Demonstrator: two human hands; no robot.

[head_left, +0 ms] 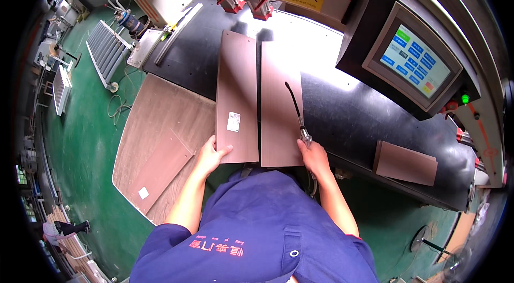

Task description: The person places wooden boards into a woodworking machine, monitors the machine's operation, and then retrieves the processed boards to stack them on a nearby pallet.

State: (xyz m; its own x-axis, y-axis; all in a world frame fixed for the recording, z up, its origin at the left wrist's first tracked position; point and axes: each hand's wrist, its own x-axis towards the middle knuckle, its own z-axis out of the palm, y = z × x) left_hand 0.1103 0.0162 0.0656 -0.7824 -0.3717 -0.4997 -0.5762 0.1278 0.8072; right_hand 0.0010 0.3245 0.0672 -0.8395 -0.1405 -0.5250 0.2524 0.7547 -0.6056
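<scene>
Left hand [211,155] grips the left panel [236,98]'s near edge; right hand [313,155] holds an air nozzle [304,134]. I judge cleaning underway; next, push panels far.

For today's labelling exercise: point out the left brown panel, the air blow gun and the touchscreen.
Left brown panel [236,90], head view: middle of its face.
Air blow gun [305,135], head view: its metal body.
Touchscreen [414,61], head view: middle of the lit display.
</scene>
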